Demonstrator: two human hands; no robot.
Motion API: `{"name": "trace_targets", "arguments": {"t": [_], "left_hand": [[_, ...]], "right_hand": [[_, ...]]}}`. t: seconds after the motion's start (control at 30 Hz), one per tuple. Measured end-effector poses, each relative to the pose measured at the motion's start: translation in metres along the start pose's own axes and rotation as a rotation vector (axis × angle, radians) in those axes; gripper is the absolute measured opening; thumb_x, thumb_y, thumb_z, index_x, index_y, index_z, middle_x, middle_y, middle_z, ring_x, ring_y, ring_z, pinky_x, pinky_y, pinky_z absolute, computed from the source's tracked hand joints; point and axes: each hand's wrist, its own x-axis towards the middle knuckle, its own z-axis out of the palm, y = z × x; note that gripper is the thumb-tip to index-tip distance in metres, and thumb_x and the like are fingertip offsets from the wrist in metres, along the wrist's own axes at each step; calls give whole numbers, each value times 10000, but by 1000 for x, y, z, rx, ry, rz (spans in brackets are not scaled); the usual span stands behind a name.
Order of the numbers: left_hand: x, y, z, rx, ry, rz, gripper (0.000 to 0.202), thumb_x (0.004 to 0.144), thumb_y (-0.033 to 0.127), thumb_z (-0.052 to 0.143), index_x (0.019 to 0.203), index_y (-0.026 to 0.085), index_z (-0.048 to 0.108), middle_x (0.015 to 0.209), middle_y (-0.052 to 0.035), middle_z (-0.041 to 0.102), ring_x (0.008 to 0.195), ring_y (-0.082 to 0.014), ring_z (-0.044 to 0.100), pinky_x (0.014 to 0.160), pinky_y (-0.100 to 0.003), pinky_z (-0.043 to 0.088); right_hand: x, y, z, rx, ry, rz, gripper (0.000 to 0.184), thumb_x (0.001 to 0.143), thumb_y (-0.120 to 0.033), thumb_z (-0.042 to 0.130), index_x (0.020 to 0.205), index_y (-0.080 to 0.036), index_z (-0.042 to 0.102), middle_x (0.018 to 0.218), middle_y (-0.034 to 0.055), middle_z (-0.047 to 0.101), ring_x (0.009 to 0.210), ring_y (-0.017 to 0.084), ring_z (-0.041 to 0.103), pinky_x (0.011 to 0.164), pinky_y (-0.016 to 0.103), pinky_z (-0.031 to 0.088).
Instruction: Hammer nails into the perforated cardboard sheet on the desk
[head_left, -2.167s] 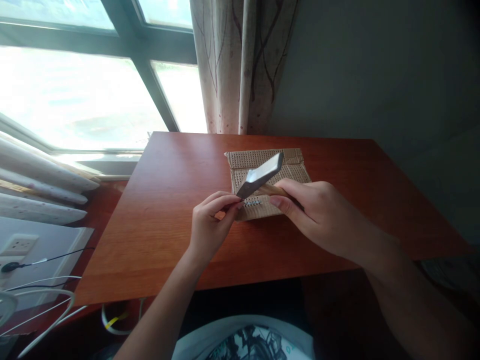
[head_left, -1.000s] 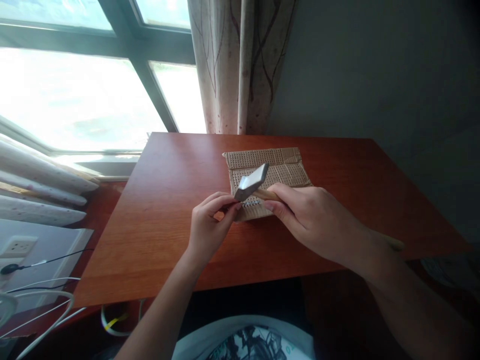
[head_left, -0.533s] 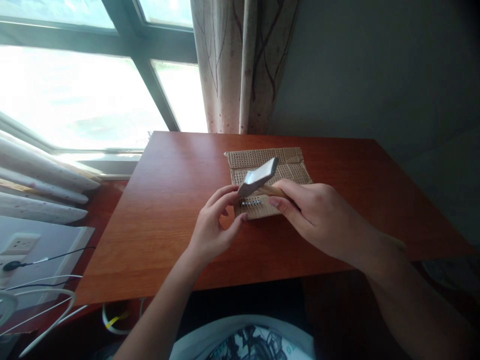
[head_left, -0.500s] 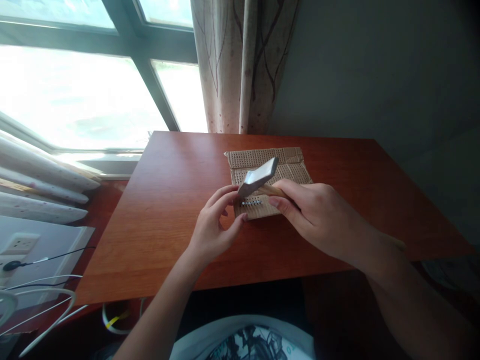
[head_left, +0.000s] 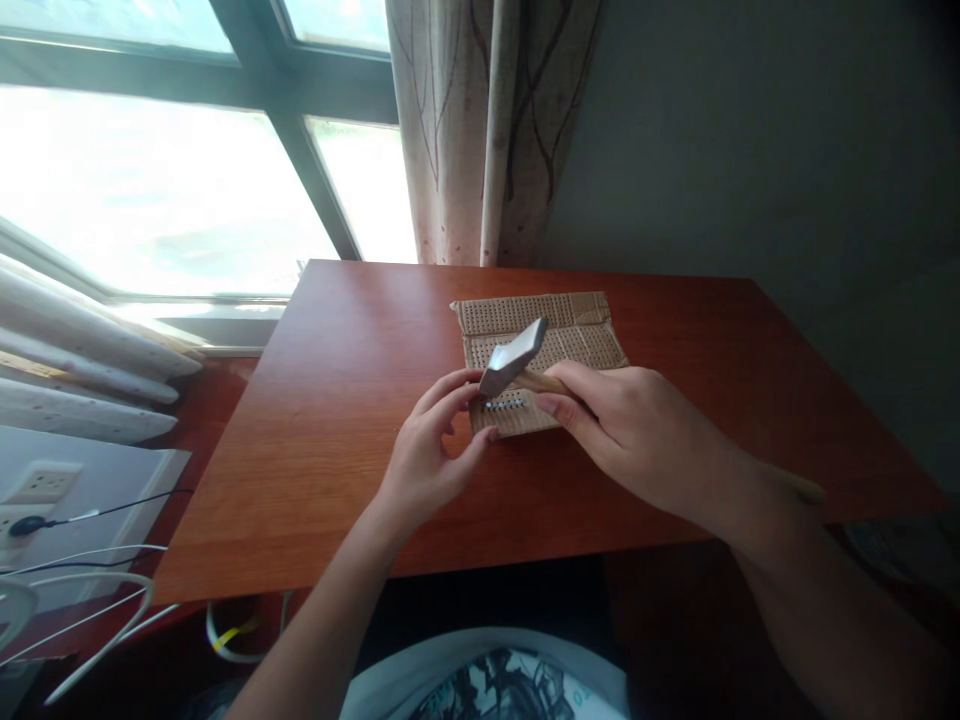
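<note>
My right hand is wrapped round the wooden handle of a hammer. Its grey metal head hangs over the left part of a piece of cardboard full of small holes. The handle's far end shows past my right wrist. A short row of small shiny bits, perhaps nail heads or pins, is in the near part of the cardboard. At the cardboard's left edge is my left hand, thumb and fingers apart, with the fingertips close to the hammer head. Nothing held shows between them.
The cardboard lies on a reddish-brown wooden table. Behind it hang a patterned curtain and a bright window. A wall socket with a plug and several cables is on the left, beside the table.
The hammer head has shifted slightly and sits a little lower at its upper end. Both hands stay in nearly the same places; the view has moved slightly.
</note>
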Motion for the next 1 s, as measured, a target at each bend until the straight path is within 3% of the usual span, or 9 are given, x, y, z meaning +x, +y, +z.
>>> {"name": "trace_targets", "arguments": {"t": [0.17, 0.37, 0.6, 0.77, 1.0], "left_hand": [[1, 2, -1, 3, -11, -28, 327, 862, 238, 695, 1187, 204, 667, 1359, -126, 609, 980, -199, 653, 658, -268, 533], [2, 3, -2, 14, -19, -27, 339, 865, 232, 683, 1203, 209, 672, 1335, -121, 626, 982, -200, 655, 659, -265, 535], [0, -1, -1, -4, -5, -8, 353, 858, 232, 705, 1207, 212, 658, 1394, -126, 595, 996, -203, 659, 665, -269, 538], [0, -1, -1, -8, -8, -6, 367, 865, 234, 700, 1227, 214, 650, 1413, -127, 588, 1046, -215, 656, 666, -262, 534], [1, 2, -2, 0, -15, -37, 327, 856, 236, 690, 1181, 204, 669, 1402, -134, 594, 985, -204, 661, 666, -275, 537]], "right_hand": [[-2, -1, -2, 37, 46, -34, 271, 1045, -411, 411, 960, -232, 596, 785, 33, 706, 709, 207, 663, 633, 292, 369], [1, -3, 4, -59, -17, -20, 246, 1037, -381, 429, 943, -224, 594, 794, 49, 718, 722, 222, 673, 625, 297, 348], [2, 4, 3, 103, 58, -2, 271, 1033, -419, 434, 900, -232, 577, 732, 12, 665, 654, 184, 619, 628, 287, 373], [10, 10, 8, 121, 32, 30, 294, 1030, -416, 435, 828, -226, 529, 666, -13, 599, 593, 149, 559, 597, 273, 345], [10, 4, 11, 173, 19, -16, 265, 1034, -377, 443, 866, -217, 572, 705, -7, 626, 641, 154, 583, 617, 272, 354]]}}
